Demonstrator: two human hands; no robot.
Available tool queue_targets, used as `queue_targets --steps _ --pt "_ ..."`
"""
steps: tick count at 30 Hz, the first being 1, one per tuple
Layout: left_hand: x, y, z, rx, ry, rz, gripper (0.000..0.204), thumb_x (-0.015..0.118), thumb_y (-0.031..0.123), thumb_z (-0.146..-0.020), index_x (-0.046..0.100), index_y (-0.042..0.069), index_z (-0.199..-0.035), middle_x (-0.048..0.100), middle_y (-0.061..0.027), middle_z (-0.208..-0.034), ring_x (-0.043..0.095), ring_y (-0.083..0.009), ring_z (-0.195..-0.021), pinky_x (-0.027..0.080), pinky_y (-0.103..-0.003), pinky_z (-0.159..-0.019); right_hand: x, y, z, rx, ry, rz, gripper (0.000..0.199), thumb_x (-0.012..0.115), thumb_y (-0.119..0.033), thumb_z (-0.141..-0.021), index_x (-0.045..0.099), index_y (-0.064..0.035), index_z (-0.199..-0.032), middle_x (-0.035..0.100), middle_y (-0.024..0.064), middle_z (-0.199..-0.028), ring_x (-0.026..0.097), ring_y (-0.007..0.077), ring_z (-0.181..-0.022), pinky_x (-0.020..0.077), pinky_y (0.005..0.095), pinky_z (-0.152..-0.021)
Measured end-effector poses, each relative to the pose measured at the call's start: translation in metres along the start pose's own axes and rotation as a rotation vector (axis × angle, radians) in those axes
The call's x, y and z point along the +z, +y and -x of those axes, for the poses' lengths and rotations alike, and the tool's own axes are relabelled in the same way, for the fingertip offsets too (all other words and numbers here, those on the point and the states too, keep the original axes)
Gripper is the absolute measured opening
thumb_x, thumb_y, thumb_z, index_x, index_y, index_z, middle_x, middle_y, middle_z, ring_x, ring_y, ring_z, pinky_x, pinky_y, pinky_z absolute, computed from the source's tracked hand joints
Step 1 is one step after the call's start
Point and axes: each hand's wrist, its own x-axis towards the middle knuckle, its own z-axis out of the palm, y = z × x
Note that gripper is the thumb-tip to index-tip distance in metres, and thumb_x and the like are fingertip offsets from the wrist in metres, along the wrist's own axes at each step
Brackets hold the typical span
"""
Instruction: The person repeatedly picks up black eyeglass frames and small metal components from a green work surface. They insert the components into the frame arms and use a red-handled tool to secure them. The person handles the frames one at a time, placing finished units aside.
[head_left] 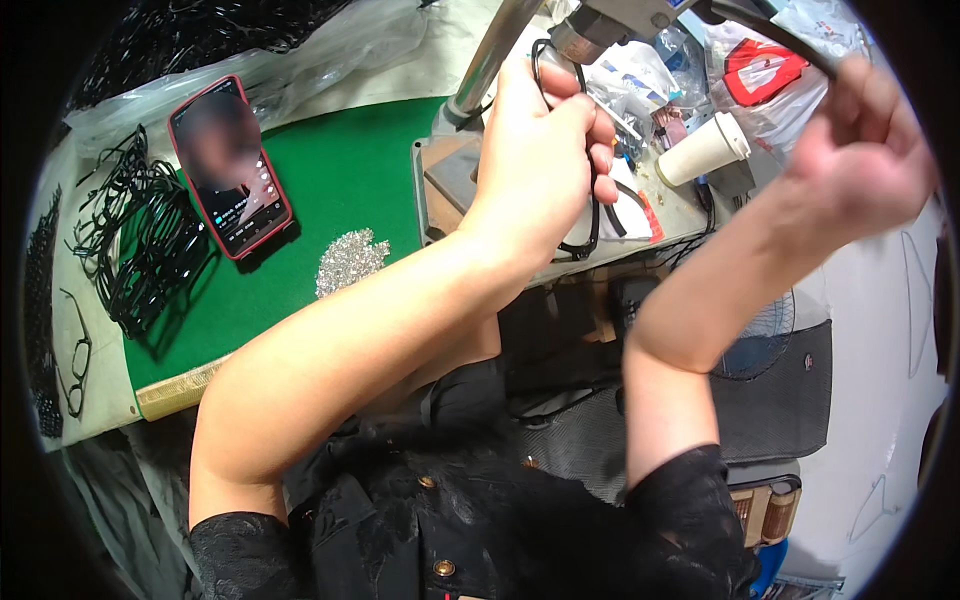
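Note:
My left hand is closed around a black eyeglass frame, holding it up under the head of a metal press machine. One lens rim hangs down below my fist. My right hand is raised at the right and blurred, gripping the machine's black lever handle. The machine's grey base plate sits at the edge of a green mat.
On the green mat lie a red-cased phone, a pile of small silver metal parts and a heap of black eyeglass frames. A white paper cup lies beside plastic bags. A fan stands below right.

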Motion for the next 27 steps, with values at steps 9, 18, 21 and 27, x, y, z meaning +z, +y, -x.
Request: queue_targets --steps 9,18,21,27 --pt "-0.010 0.004 -0.005 0.021 -0.058 -0.072 0.013 0.049 0.007 -0.091 0.039 0.005 -0.099 0.056 -0.0082 -0.081 0.054 -0.0124 -0.065 0.049 -0.027 -0.054 -0.001 -0.001 0.024 -0.083 -0.033 -0.080 0.057 0.040 -0.045 -0.098 0.024 -0.0117 -0.055 0.024 0.0031 -0.050 0.029 0.0159 -0.049 0.0285 0.0290 -0.051" --pt "-0.049 0.035 0.043 0.244 -0.282 -0.527 0.007 0.042 0.004 -0.094 0.037 0.002 -0.099 0.051 -0.0072 -0.078 0.046 -0.0081 -0.052 0.040 -0.021 -0.044 0.022 0.003 0.066 0.163 -0.102 0.041 0.025 0.051 -0.017 -0.094 0.060 0.0003 -0.109 0.061 0.0108 -0.103 0.054 0.0153 -0.090 0.0430 0.0269 -0.078" --pt "-0.066 0.041 0.065 0.401 -0.286 -0.720 0.011 0.043 0.000 -0.093 0.037 0.000 -0.102 0.054 -0.0080 -0.075 0.045 -0.0068 -0.051 0.037 -0.020 -0.044 0.049 0.001 0.122 0.659 -0.482 -0.306 0.030 0.052 -0.028 -0.096 0.066 -0.0008 -0.099 0.061 0.0009 -0.082 0.054 0.0074 -0.076 0.0449 0.0210 -0.072" --pt "-0.087 0.043 0.077 0.394 -0.259 -0.884 0.010 0.045 0.000 -0.094 0.039 0.001 -0.102 0.056 -0.0065 -0.074 0.047 -0.0073 -0.050 0.038 -0.021 -0.043 0.082 -0.011 0.147 0.765 -0.390 -0.511 0.023 0.060 -0.020 -0.092 0.065 0.0022 -0.092 0.062 0.0005 -0.078 0.054 0.0058 -0.072 0.0451 0.0201 -0.068"
